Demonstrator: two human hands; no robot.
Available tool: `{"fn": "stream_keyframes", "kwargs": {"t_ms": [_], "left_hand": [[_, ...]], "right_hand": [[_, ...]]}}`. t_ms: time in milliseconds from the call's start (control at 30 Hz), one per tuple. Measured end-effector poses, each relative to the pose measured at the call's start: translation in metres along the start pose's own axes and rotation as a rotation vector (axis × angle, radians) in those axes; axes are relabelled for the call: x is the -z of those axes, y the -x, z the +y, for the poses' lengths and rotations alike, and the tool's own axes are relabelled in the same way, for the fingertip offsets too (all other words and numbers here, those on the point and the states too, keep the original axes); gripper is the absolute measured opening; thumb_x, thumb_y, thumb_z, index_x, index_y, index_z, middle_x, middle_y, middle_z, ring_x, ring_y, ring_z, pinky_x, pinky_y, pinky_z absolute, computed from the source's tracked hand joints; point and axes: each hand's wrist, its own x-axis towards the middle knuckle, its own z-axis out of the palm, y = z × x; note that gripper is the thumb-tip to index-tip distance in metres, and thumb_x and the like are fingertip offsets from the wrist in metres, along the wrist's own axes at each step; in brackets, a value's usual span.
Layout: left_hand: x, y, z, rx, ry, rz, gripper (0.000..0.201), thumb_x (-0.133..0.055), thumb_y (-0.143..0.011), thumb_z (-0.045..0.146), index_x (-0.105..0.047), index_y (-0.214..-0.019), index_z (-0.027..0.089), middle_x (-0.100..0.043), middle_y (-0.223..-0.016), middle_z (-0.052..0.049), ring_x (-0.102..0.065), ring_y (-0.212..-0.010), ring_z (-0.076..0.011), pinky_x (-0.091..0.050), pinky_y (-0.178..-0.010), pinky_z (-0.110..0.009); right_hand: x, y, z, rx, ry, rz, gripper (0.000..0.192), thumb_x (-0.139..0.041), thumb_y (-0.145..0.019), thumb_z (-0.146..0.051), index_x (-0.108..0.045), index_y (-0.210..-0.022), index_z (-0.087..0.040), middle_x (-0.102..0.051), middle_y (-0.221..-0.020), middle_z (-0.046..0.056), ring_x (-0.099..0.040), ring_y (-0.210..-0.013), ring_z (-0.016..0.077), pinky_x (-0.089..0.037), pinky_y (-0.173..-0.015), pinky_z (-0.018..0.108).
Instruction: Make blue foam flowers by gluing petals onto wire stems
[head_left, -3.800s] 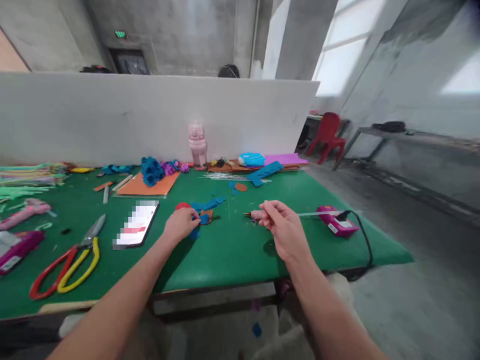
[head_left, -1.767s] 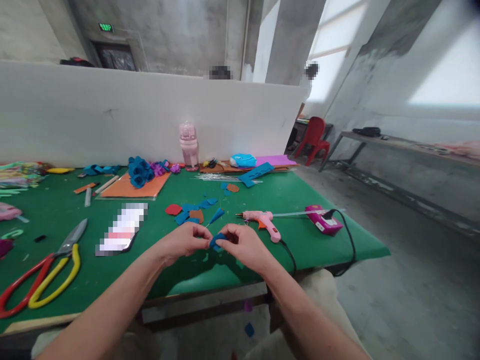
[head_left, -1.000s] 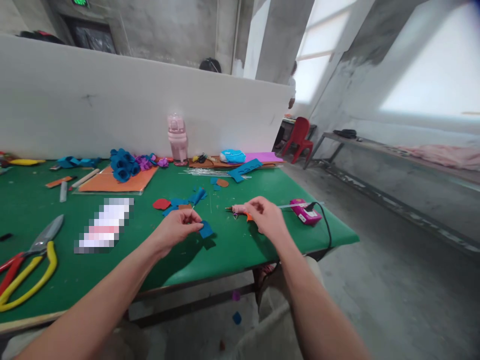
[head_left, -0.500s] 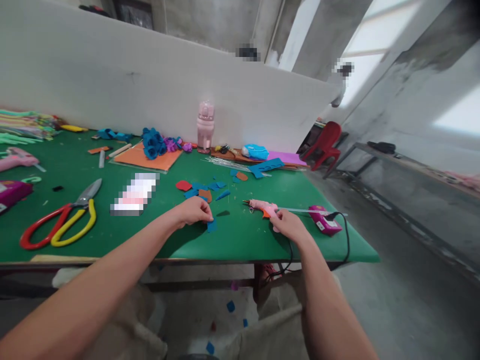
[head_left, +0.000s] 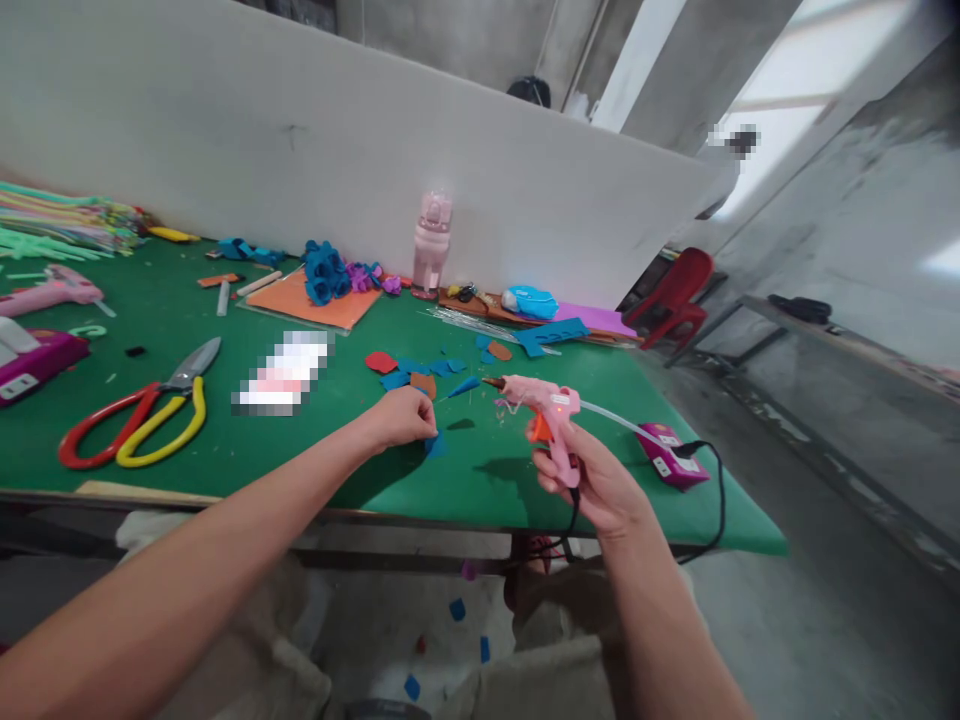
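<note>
Green felt-covered table (head_left: pixel 112 410) with a white partition board behind it, bare concrete room all around. Your left hand (head_left: pixel 401 418) sits on the table with the fingers pinched together on a small blue felt petal piece (head_left: pixel 436 444), which is lying flat right at your fingertips near the front edge. Your right hand (head_left: pixel 600 485) has the fingers wrapped around the grip of a pink hot glue gun (head_left: pixel 541 410), lifted off the table with the nozzle pointing left toward the loose cut felt shapes (head_left: pixel 420 372) in blue, red and brown that lie just beyond your left hand.

Progress-wise, I'd say you're mid-way on this piece: the petal is cut and held in place, the gun is in hand, but I can't see any glue on the petal yet and the nozzle is well apart from it. A bunch of finished blue felt roses (head_left: pixel 324 272) sits on an orange sheet (head_left: pixel 315 305) at the back, so some flowers look done, and plenty of loose shapes remain.

The petal itself looks thin, floppy, roughly triangular from here. Red and yellow handled shears (head_left: pixel 135 425) lie off to the left, a pink water bottle (head_left: pixel 430 245) by the board
</note>
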Motion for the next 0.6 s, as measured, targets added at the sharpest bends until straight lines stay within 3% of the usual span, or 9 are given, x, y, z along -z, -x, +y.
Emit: {"fn": "stream_keyframes", "kwargs": {"t_ms": [133, 333, 500, 600], "left_hand": [[-0.001, -0.001, -0.002, -0.022, -0.064, -0.012, 0.004, -0.060, -0.056, 0.017, -0.060, -0.052, 0.016, -0.055, -0.050, 0.001, -0.049, -0.053, -0.0126, -0.033, -0.050, -0.023], [-0.001, -0.002, -0.001, -0.025, -0.115, -0.044, 0.003, -0.058, -0.057, 0.016, -0.061, -0.057, 0.015, -0.057, -0.053, 0.001, -0.051, -0.055, -0.0120, -0.034, -0.051, -0.022], [-0.002, -0.002, 0.000, -0.021, -0.135, -0.046, 0.003, -0.058, -0.058, 0.014, -0.061, -0.057, 0.015, -0.058, -0.055, 0.001, -0.052, -0.056, -0.0119, -0.034, -0.051, -0.021], [-0.002, -0.002, -0.001, -0.037, -0.146, -0.053, 0.003, -0.059, -0.058, 0.014, -0.061, -0.057, 0.015, -0.058, -0.054, 0.001, -0.051, -0.055, -0.0117, -0.033, -0.050, -0.021]], "right_hand": [[-0.010, 0.009, -0.007, 0.087, 0.243, -0.076, 0.033, -0.056, -0.077, -0.044, -0.055, -0.099, -0.019, -0.053, -0.054, -0.003, -0.037, -0.036, 0.0079, -0.032, -0.037, 0.022], [-0.026, 0.008, -0.007, 0.079, 0.784, -0.092, 0.031, -0.047, -0.084, -0.041, -0.052, -0.100, -0.015, -0.059, -0.062, -0.001, -0.045, -0.041, 0.0073, -0.036, -0.043, 0.020], [-0.037, 0.006, -0.004, 0.080, 0.932, -0.099, 0.030, -0.042, -0.086, -0.038, -0.050, -0.103, -0.014, -0.063, -0.078, 0.004, -0.046, -0.043, 0.0073, -0.036, -0.042, 0.021], [-0.038, 0.007, -0.005, 0.081, 1.005, -0.106, 0.027, -0.040, -0.087, -0.036, -0.052, -0.096, -0.014, -0.062, -0.073, 0.003, -0.046, -0.043, 0.0078, -0.037, -0.044, 0.021]]}}
